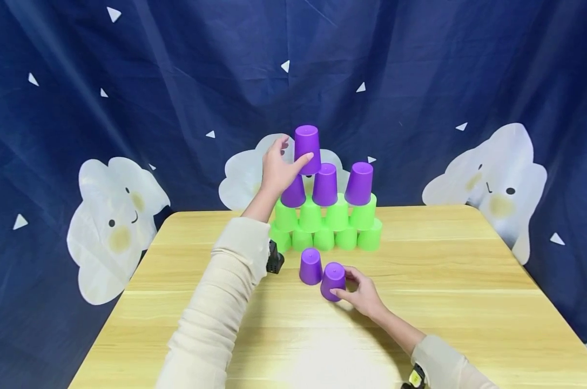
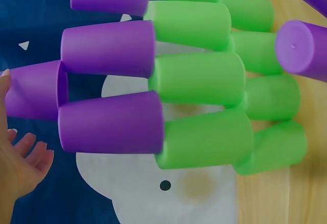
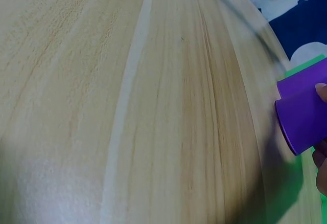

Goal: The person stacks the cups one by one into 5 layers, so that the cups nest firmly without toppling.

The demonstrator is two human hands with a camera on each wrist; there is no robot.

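Observation:
A purple cup (image 1: 307,150) stands upside down on top of the stack, its rim across two purple cups (image 2: 107,47) of the row below. My left hand (image 1: 279,168) is beside it, thumb at its side; in the left wrist view the fingers (image 2: 37,155) are spread and apart from the cup. Low on the table, my right hand (image 1: 363,294) holds another upturned purple cup (image 1: 333,282) between thumb and fingers. Close to its left is one more purple cup (image 1: 310,267). In the right wrist view only part of the held cup (image 3: 304,119) shows.
Under the purple row, two rows of upturned green cups (image 1: 337,216) stand on the wooden table (image 1: 444,281). A third purple cup (image 1: 359,183) is at the row's right, with a gap beside it. Behind hangs a dark blue curtain (image 1: 395,65) with clouds.

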